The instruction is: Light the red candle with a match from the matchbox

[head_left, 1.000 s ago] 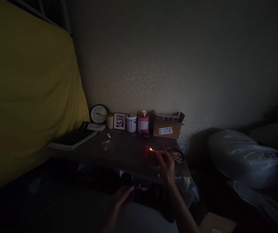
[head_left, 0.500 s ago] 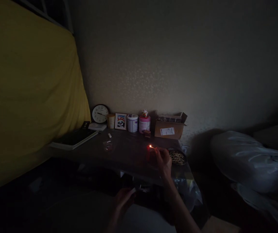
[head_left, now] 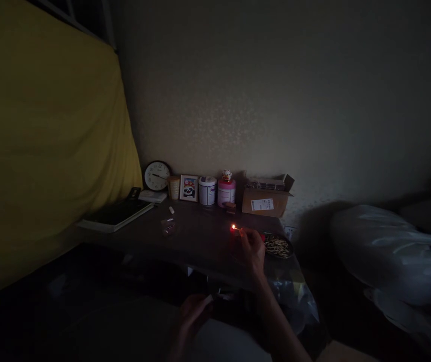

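My right hand [head_left: 253,247] is closed in a pinch on a burning match [head_left: 238,229], held level over the right part of the dark table [head_left: 200,236]. Its small flame points left, and a dim red thing [head_left: 235,237] glows just beneath it; its shape is lost in the dark. Beside the hand, a round dark dish [head_left: 291,249] holds many matchsticks [head_left: 277,246]. Lower down, in front of the table edge, my left hand [head_left: 195,309] is closed around a small pale flat thing [head_left: 208,299], too dark to name.
Along the wall stand a clock [head_left: 157,176], a panda picture [head_left: 189,188], a white tin [head_left: 207,192], a pink-lidded tin [head_left: 226,193] with a figurine [head_left: 226,175] and a cardboard box [head_left: 276,206]. A large book [head_left: 117,216] lies left; a bulky plastic bag [head_left: 385,251] sits right.
The view has shifted very slightly, so the table things appear a little further right. The match still burns in my right hand, and both hands stay nearly still.
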Tool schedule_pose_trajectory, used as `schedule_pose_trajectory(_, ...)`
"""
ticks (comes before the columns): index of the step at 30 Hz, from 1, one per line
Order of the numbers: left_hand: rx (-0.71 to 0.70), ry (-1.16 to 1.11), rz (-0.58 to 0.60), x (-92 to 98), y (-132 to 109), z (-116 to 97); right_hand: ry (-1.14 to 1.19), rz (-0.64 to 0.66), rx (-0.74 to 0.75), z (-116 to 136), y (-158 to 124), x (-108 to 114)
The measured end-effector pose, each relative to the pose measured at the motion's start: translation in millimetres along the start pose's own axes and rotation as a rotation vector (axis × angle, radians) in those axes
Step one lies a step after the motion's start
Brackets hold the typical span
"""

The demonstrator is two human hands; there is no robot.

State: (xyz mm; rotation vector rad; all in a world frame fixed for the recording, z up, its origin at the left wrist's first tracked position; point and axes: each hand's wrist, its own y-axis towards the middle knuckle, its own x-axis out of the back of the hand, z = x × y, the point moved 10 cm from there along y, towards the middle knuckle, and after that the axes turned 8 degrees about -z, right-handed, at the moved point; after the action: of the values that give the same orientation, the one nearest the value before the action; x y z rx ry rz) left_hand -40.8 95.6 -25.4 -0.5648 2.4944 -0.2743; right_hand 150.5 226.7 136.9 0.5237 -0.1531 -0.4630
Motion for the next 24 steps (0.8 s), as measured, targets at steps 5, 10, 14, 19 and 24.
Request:
schedule_pose_trajectory(5, 0.010, 0.025, -0.019, 4.0, 7.0, 6.2, 0.001, 0.000, 0.002, -0.9, 0.8, -2.5)
schedule_pose_trajectory(10, 0.019, 0.007, -0.021, 6.2, 11.2, 9.0, 0.007, 0.003, -0.007, -2.4, 1.0, -3.7)
schedule_pose_trajectory(14, 0.023, 0.020, -0.022, 8.2, 13.2, 11.9, 0.007, 0.008, -0.010, -2.3, 0.8, -4.4)
schedule_pose_trajectory(19, 0.026, 0.024, -0.038, 10.3, 18.0, 17.7, -0.016, -0.005, -0.013, -4.9, 2.4, -3.4)
schedule_pose_trajectory(24, 0.051, -0.006, -0.079, 13.1, 29.6, 27.2, -0.039, -0.021, -0.016, -7.5, 4.3, -3.0)
